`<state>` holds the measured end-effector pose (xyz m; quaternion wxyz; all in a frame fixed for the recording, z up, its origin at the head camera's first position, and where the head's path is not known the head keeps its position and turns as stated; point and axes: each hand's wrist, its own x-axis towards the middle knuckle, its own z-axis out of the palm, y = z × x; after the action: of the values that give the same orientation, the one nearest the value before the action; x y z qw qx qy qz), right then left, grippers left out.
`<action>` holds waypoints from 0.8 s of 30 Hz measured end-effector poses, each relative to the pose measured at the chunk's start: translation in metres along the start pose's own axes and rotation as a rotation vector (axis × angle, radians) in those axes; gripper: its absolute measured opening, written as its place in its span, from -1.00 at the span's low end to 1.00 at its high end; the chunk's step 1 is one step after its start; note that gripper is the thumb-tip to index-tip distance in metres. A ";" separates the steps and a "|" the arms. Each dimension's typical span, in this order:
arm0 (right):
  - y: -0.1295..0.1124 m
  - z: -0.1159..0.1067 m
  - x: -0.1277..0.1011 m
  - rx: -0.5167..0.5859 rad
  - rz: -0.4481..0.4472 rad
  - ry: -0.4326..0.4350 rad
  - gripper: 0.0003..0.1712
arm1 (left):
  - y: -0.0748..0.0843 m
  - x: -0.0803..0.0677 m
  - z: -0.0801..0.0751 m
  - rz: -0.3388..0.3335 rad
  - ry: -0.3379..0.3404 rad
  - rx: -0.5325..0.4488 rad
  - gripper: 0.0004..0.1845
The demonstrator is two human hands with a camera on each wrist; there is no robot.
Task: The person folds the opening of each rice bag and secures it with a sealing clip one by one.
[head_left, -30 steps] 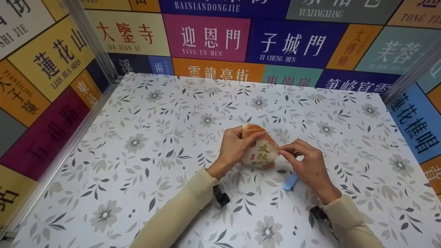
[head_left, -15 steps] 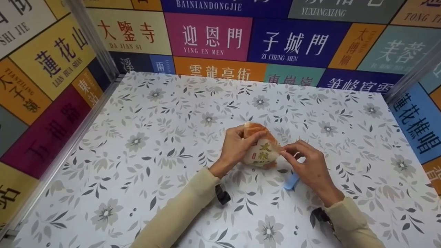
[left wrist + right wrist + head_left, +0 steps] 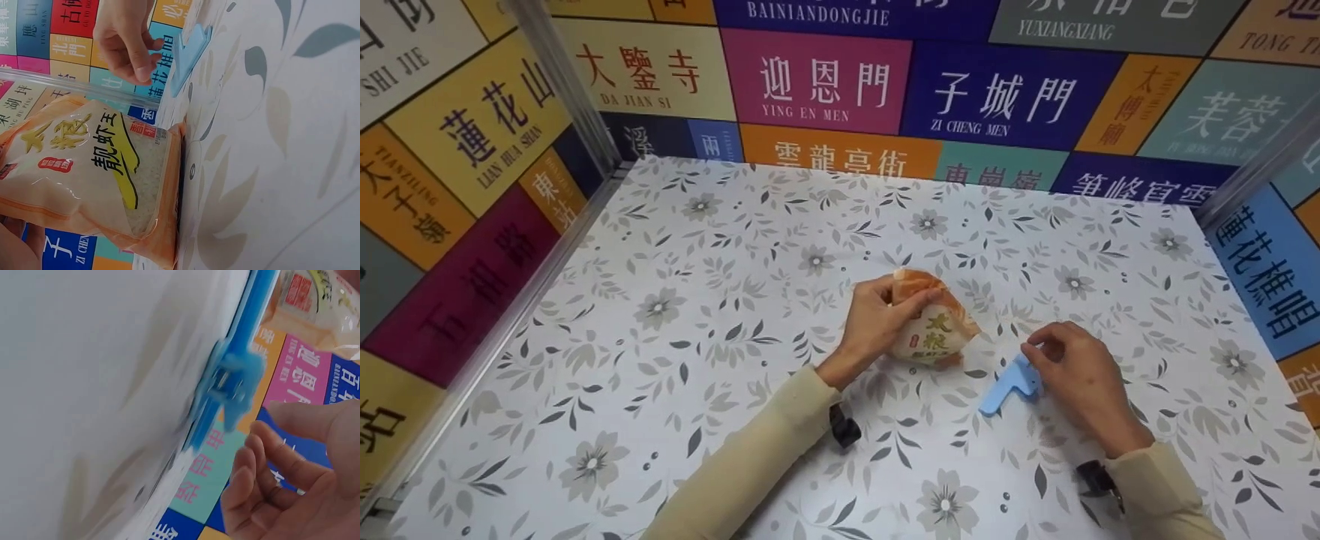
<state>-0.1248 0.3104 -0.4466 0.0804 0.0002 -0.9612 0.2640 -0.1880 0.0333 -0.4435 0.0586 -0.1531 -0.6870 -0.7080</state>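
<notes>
A small orange and clear bag of rice (image 3: 934, 337) with yellow lettering stands on the floral table (image 3: 697, 300). My left hand (image 3: 881, 319) grips it at its left side and top; the left wrist view shows the bag (image 3: 84, 169) close up, with a bit of that hand (image 3: 11, 247) at the lower corner. A light blue clip (image 3: 997, 397) lies on the table just right of the bag. My right hand (image 3: 1072, 371) hovers at the clip's upper end with fingers loosely curled. In the right wrist view a small gap separates the fingers (image 3: 264, 455) from the clip (image 3: 233, 377).
Walls covered in coloured sign panels (image 3: 825, 82) close in the table on the left, back and right, with metal corner posts (image 3: 562, 82). Black wrist cameras (image 3: 844, 427) sit on both beige sleeves. The floral tabletop stretches out left and in front.
My right hand has let go of the bag's right edge and moved down and right to the blue clip. The left hand still holds the bag in place.
</notes>
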 end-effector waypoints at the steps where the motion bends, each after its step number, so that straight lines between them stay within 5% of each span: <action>1: 0.003 -0.002 0.000 -0.013 0.032 -0.018 -0.84 | 0.000 0.000 0.000 -0.005 -0.003 0.001 -0.81; 12: 0.024 -0.017 -0.002 -0.111 0.226 -0.197 -0.52 | 0.001 -0.002 0.000 -0.023 -0.011 -0.005 -0.77; 24: 0.023 -0.015 -0.005 -0.117 0.224 -0.317 -0.30 | -0.001 -0.001 -0.001 -0.028 -0.037 -0.008 -0.80</action>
<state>-0.1183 0.3373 -0.4463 -0.1021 -0.0699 -0.9695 0.2116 -0.1870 0.0326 -0.4449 0.0355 -0.1566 -0.6871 -0.7085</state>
